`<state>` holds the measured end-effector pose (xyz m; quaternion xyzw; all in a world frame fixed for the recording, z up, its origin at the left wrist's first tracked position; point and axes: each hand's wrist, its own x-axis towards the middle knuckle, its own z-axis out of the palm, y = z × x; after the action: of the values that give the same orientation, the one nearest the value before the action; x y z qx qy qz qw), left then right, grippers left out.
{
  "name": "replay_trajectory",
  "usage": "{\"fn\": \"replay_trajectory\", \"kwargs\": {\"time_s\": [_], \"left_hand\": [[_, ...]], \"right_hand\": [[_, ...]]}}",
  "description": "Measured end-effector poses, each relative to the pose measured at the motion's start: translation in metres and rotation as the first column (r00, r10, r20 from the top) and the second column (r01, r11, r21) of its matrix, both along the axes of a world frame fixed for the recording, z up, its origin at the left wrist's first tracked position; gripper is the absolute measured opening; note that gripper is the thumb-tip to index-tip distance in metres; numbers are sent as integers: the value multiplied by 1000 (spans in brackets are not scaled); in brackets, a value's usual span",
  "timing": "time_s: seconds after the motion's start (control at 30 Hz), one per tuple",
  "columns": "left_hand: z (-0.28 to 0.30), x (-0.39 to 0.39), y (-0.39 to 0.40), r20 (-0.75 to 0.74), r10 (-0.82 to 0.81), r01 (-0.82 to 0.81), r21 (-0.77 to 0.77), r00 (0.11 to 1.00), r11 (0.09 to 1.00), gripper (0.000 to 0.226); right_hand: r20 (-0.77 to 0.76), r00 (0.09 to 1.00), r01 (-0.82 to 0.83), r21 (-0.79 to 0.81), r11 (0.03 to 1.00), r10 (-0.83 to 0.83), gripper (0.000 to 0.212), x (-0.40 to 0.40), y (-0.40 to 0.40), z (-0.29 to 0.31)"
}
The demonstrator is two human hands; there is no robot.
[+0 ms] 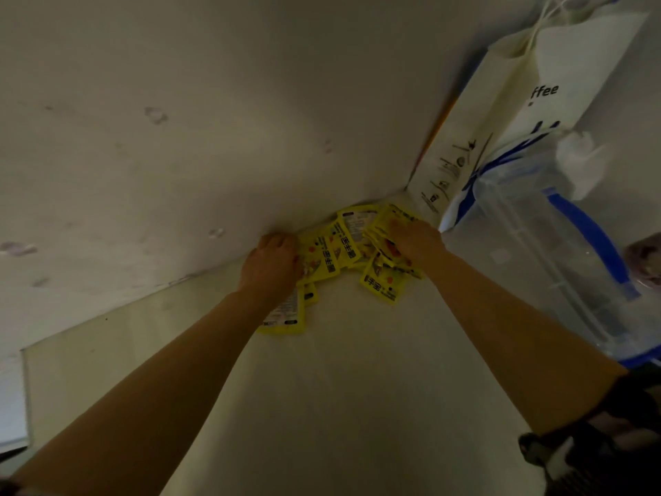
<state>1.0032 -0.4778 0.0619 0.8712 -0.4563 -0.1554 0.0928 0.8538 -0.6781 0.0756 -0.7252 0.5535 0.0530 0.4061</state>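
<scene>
While the yellow packets [343,245] lie heaped between both hands, gathering looks barely begun; left hand [272,261] curls onto several; right hand [416,241] covers others, grip unclear; strays lie by the wrists.

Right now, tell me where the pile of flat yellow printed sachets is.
Head view, centre: the pile of yellow sachets lies on the pale tabletop against the wall, between the left hand and right hand, left of the white paper bag.
</scene>
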Motion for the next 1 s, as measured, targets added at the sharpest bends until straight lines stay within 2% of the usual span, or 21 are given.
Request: {"fn": "replay_trajectory", "kwargs": {"time_s": [0.07,0.17,0.27,0.37,0.53,0.67,0.77,0.87,0.9,1.0], "left_hand": [[-6,3,-5,-9,-12,12,17,1000,1000,36],[-14,5,-3,-46,-10,11,17,999,1000,44],[-17,3,5,-92,32,-35,-31,995,999,47],[-17,-5,17,-131,47,-52,-33,990,998,50],[-15,-27,48,-180,56,-59,-13,982,998,51],[-12,-47,71,-116,37,-47,-80,993,996,44],[-10,-48,80,-61,31,-36,-87,998,996,37],[-2,-49,83,21,34,-32,-80,999,996,21],[2,-50,84,28,41,-39,-71,999,997,18],[13,-52,91,-86,136,-141,-54,987,989,20]], "right_hand": [[-90,995,-34,-42,999,30,45,3,0,-2],[-221,975,-40,-79,996,22,63,10,-3,-10],[-248,969,2,-67,998,-18,81,8,-2,-17],[-192,973,122,-38,992,-127,96,-9,11,-18],[-121,986,89,-188,978,-113,89,-40,55,-11],[-146,985,58,-224,973,-93,83,-48,78,-9],[-164,983,64,-118,991,-83,90,-48,77,-3],[-171,978,125,23,992,-119,93,-46,70,1],[-187,975,124,14,992,-119,88,-45,70,2],[-207,971,112,-61,992,-123,73,-44,75,10]]}}
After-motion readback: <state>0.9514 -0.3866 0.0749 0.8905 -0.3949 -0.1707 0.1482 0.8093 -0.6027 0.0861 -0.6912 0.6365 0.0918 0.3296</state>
